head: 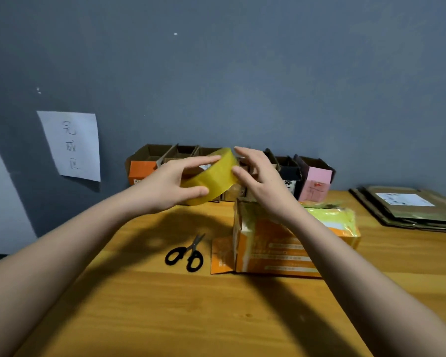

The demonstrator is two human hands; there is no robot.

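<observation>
Yellow tape roll (211,176) was held up off the bench (165,305), above the scissors (187,253) and orange box (276,251); your left hand (170,184) gripped it, fingers (204,161) over the top, thumb beneath; your right hand (260,181) touched its rim by the thumb, fingers loosely straight, holding nothing.
</observation>
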